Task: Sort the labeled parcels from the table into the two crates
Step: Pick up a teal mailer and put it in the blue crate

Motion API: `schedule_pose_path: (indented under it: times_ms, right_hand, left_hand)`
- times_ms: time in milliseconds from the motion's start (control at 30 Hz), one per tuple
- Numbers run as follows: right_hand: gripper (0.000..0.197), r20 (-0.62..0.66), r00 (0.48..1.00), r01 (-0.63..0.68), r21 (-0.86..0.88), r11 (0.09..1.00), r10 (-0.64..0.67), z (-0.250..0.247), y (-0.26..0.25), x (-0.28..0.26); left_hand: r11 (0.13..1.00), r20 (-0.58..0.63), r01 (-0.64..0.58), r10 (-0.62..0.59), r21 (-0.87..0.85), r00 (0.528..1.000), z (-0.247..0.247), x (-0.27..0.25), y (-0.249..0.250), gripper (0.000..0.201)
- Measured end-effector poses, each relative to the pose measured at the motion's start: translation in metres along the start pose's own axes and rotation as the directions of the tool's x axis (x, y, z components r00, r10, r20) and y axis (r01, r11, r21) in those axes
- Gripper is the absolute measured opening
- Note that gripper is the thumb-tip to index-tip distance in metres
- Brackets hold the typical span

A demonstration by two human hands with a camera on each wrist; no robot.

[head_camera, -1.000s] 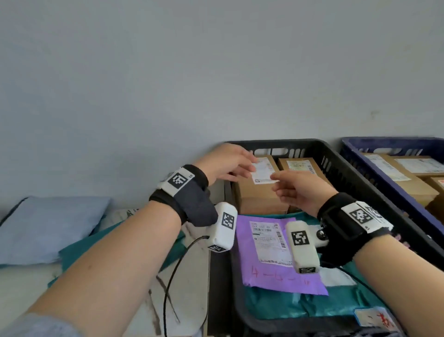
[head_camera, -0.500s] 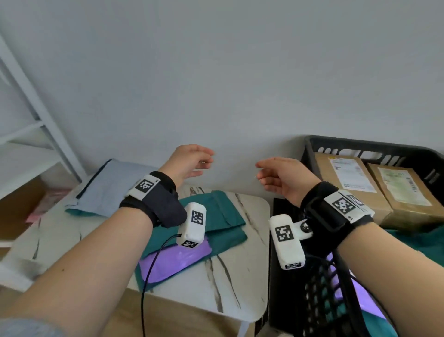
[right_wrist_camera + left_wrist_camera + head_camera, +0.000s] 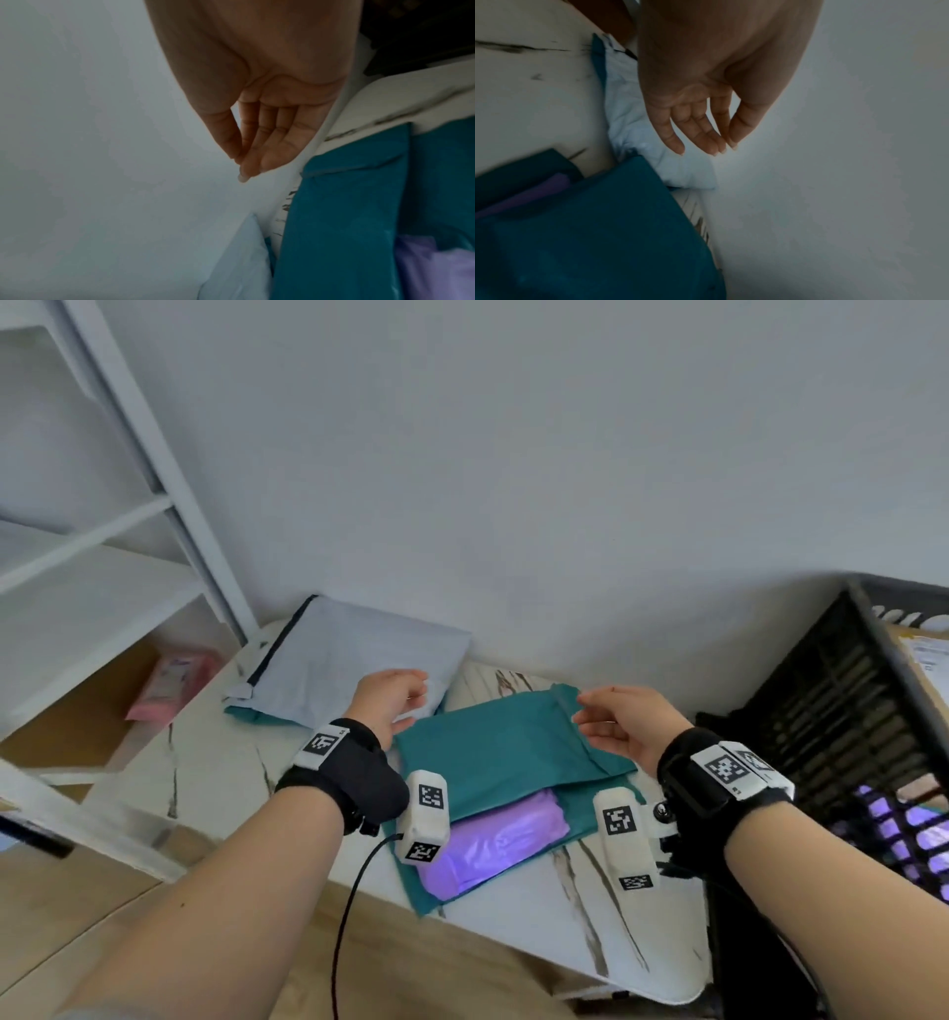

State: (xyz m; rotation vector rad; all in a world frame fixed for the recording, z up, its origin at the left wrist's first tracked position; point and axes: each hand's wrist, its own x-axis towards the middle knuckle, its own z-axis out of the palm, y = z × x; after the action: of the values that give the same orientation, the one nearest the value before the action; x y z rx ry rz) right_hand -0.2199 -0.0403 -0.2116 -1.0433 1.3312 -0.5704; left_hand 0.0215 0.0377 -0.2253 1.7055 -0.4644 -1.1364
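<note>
On the marble table [image 3: 518, 911] lies a teal parcel [image 3: 503, 757] on top of a purple parcel [image 3: 493, 845], with another teal one underneath. A pale blue-grey parcel [image 3: 349, 660] lies at the back left against the wall. My left hand [image 3: 411, 695] hovers over the teal parcel's left far corner, fingers straight and empty [image 3: 706, 142]. My right hand [image 3: 590, 716] hovers at its right far corner, fingers straight, holding nothing [image 3: 246, 162]. The black crate [image 3: 832, 711] stands at the right, with a cardboard box [image 3: 919, 649] inside.
A white shelf unit [image 3: 102, 557] stands to the left of the table, with a pink packet [image 3: 169, 680] on a low board. The grey wall runs right behind the table. A black cable [image 3: 354, 906] hangs from my left wrist.
Both hands left the labeled cardboard box in the black crate and swung left to the table. They now hover empty over the top teal parcel.
</note>
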Motion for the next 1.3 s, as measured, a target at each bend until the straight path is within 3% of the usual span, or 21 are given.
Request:
schedule_pose_path:
  times_ms: [200,400,533,733,800,900,1000,1167,1300]
  right_hand:
    - [0.012,-0.116,0.972,-0.198,0.07,0.978,0.205,0.018,0.039,0.032]
    - [0.009,-0.199,0.927,-0.329,-0.034,0.944,0.317,0.019,0.08,0.051]
    - [0.017,-0.161,0.939,-0.324,-0.123,0.938,0.303,0.016,0.094,0.064]
    - [0.024,-0.183,0.926,-0.369,-0.242,0.897,0.331,0.02,0.094,0.069]
    - [0.037,-0.155,0.93,-0.365,-0.264,0.893,0.334,0.023,0.094,0.072]
    - [0.054,-0.116,0.946,-0.323,-0.296,0.899,0.301,0.025,0.092,0.077]
    - [0.046,-0.139,0.967,-0.252,-0.392,0.885,0.214,0.023,0.086,0.079]
    - [0.033,-0.177,0.982,-0.152,-0.541,0.827,0.065,0.022,0.063,0.07]
    - [0.018,-0.179,0.979,-0.022,-0.574,0.819,-0.099,0.022,0.039,0.066]
  left_hand:
    - [0.982,-0.063,0.165,-0.171,-0.088,0.983,-0.025,0.038,-0.035,0.007]
    - [0.942,0.01,0.319,-0.32,-0.099,0.947,-0.02,0.052,-0.071,0.007]
    - [0.936,-0.042,0.338,-0.343,-0.095,0.938,-0.021,0.064,-0.084,0.019]
    - [0.913,-0.024,0.391,-0.396,-0.114,0.918,-0.019,0.06,-0.087,0.008]
    - [0.914,-0.025,0.391,-0.395,-0.108,0.918,-0.018,0.059,-0.084,0.005]
    - [0.915,-0.014,0.385,-0.389,-0.124,0.921,-0.018,0.057,-0.081,0.019]
    - [0.916,0.001,0.384,-0.386,-0.116,0.922,-0.016,0.053,-0.079,0.028]
    - [0.918,0.003,0.389,-0.39,-0.077,0.921,-0.015,0.047,-0.068,0.006]
    - [0.925,-0.002,0.369,-0.37,-0.088,0.929,-0.014,0.043,-0.056,0.015]
